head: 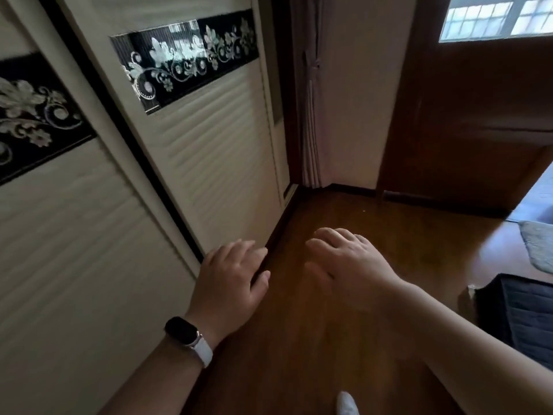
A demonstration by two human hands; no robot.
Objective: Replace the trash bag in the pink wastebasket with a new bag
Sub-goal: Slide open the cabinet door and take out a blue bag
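Left hand [230,283] and right hand [344,265] held palms down over the wooden floor [389,229], fingers loosely spread and empty, smartwatch [182,330] on left wrist, wardrobe door [209,163] beside, pink wastebasket out of view.

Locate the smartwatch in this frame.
In the head view, the smartwatch sits on the left wrist, lower centre-left, in front of the cream wardrobe door.
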